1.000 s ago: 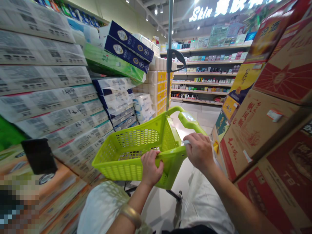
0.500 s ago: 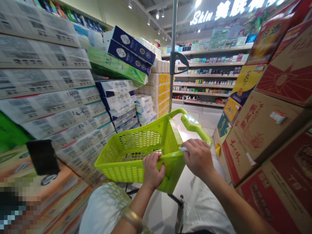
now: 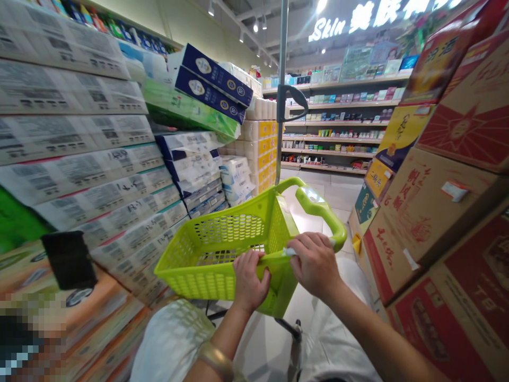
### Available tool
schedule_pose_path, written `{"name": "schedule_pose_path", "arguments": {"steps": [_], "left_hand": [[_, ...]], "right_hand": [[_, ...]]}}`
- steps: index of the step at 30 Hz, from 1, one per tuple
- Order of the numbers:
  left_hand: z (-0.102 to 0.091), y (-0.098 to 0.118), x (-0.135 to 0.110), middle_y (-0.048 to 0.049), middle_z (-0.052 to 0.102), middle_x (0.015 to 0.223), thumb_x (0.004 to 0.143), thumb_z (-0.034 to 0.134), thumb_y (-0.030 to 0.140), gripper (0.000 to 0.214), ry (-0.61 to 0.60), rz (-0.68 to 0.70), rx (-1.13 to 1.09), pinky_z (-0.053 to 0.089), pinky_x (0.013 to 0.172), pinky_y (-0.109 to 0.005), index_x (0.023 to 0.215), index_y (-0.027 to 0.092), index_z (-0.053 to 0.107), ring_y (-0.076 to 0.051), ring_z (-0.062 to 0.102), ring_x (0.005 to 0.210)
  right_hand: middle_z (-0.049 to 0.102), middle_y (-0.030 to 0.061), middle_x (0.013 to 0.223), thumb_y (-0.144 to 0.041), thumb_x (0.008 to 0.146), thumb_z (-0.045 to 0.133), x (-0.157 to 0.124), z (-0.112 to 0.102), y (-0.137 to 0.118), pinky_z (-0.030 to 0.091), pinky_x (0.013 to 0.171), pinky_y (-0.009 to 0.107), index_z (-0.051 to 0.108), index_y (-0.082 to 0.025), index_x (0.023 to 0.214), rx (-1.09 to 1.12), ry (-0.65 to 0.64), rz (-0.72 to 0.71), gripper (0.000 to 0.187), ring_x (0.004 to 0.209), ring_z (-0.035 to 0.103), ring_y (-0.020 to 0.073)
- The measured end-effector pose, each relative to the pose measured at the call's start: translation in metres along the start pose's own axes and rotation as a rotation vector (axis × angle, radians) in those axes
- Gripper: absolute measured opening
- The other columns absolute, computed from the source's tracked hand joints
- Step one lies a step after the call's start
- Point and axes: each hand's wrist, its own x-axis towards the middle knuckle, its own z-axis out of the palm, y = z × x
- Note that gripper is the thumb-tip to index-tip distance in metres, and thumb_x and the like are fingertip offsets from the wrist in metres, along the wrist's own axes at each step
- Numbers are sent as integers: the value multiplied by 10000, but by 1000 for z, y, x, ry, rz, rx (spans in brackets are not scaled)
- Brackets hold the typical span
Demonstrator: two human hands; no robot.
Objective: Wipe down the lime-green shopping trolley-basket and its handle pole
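A lime green plastic shopping basket on a wheeled cart sits in front of me, with nothing visible inside. My left hand is closed over the basket's near rim. My right hand is closed on a small white cloth or wipe, pressed against the rim just right of my left hand. The basket's green handle arches up behind my right hand. A grey metal pole rises from the cart.
Stacked packs of tissue and toilet paper wall the left side. Piled red and brown cardboard cartons close in on the right. The narrow aisle floor runs ahead to shelves of small goods.
My right hand has slid leftward along the rim with the white cloth, closer to my left hand. The left hand keeps its grip on the rim.
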Motion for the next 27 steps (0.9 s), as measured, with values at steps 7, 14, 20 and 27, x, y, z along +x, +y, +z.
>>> {"name": "schedule_pose_path", "arguments": {"steps": [7,14,20,27], "left_hand": [[4,5,3,-35,611,872,737,526,201,181,21,-41,-2,368,854,-421,915,235,545,-243,546,875],[-1,-1,1,-42,620,885,816,507,335,156,-5,-14,-7,378,853,-425,926,236,555,-250,556,881],[0,1,0,-32,613,882,757,517,223,168,8,-24,-22,369,863,-427,923,238,540,-246,552,885],[2,0,2,-41,616,884,790,512,279,148,14,-11,-9,363,851,-427,926,231,545,-252,548,881]], "right_hand": [[668,31,843,-135,816,521,1,-12,24,322,858,352,673,-224,838,-38,126,175,178,886,545,216],[671,35,926,-127,773,541,-8,10,-20,322,921,348,660,-218,910,59,10,-23,203,913,541,209],[678,39,907,-147,812,514,-3,-19,28,325,884,358,672,-228,871,-22,127,119,187,928,553,223],[671,31,891,-116,779,531,-6,4,-11,304,927,366,665,-223,846,40,84,96,184,895,544,211]]}}
